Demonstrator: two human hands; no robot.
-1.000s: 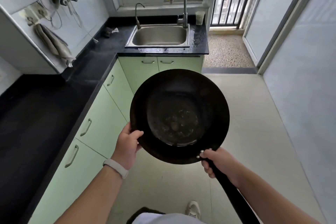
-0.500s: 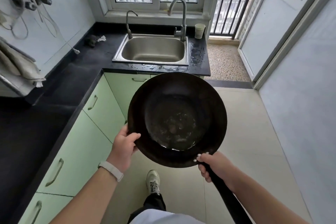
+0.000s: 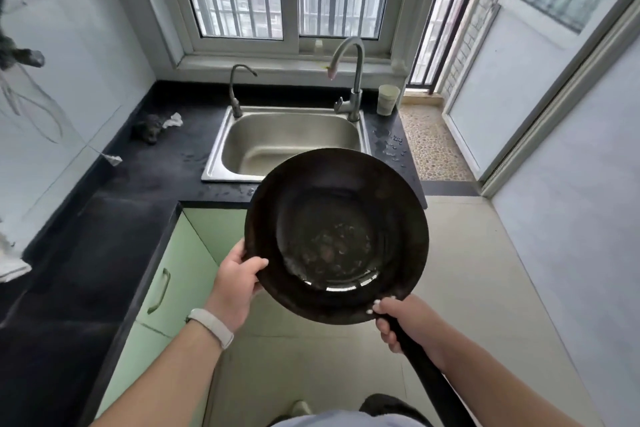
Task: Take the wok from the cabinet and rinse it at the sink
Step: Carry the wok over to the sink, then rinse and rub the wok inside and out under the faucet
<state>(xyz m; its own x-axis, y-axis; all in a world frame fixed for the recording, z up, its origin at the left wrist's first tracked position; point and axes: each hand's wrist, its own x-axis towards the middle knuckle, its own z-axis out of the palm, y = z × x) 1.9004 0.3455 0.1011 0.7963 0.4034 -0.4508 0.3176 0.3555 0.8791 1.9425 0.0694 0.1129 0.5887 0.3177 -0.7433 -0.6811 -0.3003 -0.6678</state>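
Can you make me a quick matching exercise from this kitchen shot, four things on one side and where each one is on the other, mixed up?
Things:
1. wok
2. cup
3. left hand
4. right hand

Places:
A. gripping the wok's long handle
B. on the counter right of the tall faucet
C. held in the air, in front of the sink
D. holding the wok's rim

Pairs: 1-C, 2-B, 3-D, 4-A

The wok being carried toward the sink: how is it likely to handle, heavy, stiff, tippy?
The wok is probably stiff and fairly heavy: dark metal, carried two-handed, left hand on the rim, right hand on the long handle. Its rounded bowl would likely rock if set down.
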